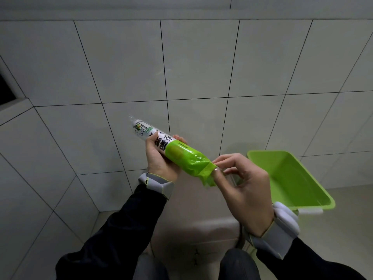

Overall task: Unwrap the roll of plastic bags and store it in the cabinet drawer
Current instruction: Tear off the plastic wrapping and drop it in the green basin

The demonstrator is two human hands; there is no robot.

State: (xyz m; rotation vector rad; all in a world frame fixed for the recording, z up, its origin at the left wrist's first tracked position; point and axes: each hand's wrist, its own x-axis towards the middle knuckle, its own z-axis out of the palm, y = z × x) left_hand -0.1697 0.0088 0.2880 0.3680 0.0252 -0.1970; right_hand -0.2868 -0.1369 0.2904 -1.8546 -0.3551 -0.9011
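Observation:
A roll of plastic bags (173, 149) in a white and green printed wrapper is held in the air at mid-frame, tilted from upper left to lower right. My left hand (161, 160) grips its middle from below. My right hand (242, 182) pinches the loose, crumpled green end of the wrapper (205, 171) between thumb and forefinger. An open green drawer (314, 178) sticks out at the right, its inside bare.
A pale cabinet top (201, 223) lies beneath my hands, in front of my knees. Grey tiled walls (181, 67) close in behind and to the left. A dark opening (5, 87) shows at the far left edge.

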